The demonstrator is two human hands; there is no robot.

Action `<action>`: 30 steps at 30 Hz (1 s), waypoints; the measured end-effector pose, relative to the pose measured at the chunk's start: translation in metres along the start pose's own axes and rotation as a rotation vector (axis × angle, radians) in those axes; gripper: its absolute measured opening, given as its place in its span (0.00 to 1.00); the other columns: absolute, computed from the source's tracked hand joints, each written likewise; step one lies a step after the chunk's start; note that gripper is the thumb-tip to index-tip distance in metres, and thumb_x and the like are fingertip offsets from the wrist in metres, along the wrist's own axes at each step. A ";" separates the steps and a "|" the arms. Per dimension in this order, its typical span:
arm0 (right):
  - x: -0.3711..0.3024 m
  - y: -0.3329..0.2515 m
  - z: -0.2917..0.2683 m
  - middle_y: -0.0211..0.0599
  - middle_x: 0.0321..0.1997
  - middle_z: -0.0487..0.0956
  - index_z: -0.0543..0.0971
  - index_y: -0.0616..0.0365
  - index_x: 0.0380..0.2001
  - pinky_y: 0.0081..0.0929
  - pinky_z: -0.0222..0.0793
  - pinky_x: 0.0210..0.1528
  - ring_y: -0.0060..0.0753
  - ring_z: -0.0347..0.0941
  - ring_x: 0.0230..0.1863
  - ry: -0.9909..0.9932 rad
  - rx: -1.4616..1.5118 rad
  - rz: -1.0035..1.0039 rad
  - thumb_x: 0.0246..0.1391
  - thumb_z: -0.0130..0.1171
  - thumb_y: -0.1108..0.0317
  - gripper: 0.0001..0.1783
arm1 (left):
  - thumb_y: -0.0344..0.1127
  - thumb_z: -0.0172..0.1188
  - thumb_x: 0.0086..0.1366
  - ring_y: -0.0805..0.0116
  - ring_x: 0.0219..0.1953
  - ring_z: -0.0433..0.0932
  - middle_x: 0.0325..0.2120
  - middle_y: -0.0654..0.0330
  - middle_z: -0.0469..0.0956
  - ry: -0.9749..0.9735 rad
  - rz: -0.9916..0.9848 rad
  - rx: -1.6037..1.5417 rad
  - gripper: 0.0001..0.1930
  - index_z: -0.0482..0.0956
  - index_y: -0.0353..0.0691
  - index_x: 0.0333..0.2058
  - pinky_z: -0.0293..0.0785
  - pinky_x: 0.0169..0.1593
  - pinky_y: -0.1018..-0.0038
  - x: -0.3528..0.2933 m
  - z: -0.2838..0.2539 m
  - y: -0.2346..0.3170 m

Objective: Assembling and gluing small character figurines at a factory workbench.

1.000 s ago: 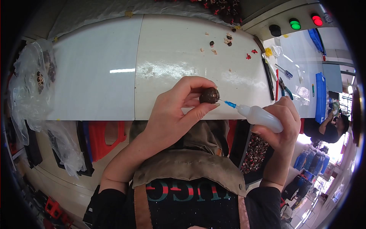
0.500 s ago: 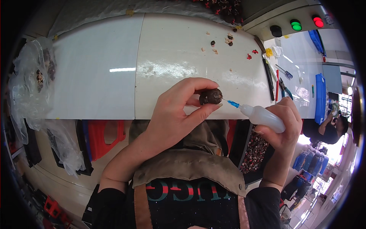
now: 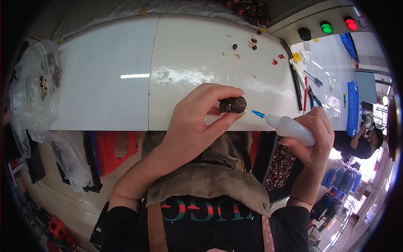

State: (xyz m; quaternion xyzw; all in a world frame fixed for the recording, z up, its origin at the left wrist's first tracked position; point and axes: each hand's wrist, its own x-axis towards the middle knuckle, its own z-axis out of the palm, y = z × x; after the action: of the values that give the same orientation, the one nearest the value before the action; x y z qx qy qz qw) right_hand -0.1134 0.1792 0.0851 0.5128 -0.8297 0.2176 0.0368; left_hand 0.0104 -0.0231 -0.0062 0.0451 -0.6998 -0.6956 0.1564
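A small dark brown rounded piece, its exact kind unclear, is pinched between the thumb and fingers of my left hand above the table's front edge. My right hand squeezes round a translucent white needle-tip squeeze bottle. The bottle lies tilted, its blue needle tip pointing left at the brown piece. The thin needle ends at or very near the piece's right side; whether they touch I cannot tell.
Small brown, cream and red bits lie on the white table. Pliers and a screwdriver are at the right. A clear plastic bag hangs over the left edge. Below the table, a dark tray holds mixed small pieces. Another person is far right.
The brown piece has turned slightly in my left fingers and shifted a touch. The bottle stays nearly where it was, still in my right hand.
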 end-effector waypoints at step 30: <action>0.002 0.004 0.007 0.32 0.21 0.73 0.77 0.57 0.24 0.29 0.61 0.27 0.34 0.68 0.24 0.005 0.031 0.024 0.29 0.71 0.46 0.27 | 0.20 0.59 0.57 0.72 0.43 0.77 0.42 0.58 0.75 -0.014 -0.030 -0.022 0.17 0.74 0.34 0.47 0.78 0.46 0.77 0.005 -0.005 0.002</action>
State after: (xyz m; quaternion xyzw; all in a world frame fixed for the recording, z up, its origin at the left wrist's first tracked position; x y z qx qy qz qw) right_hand -0.1171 0.1762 0.0777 0.5028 -0.8321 0.2324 0.0284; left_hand 0.0073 -0.0293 -0.0030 0.0490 -0.6925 -0.7057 0.1412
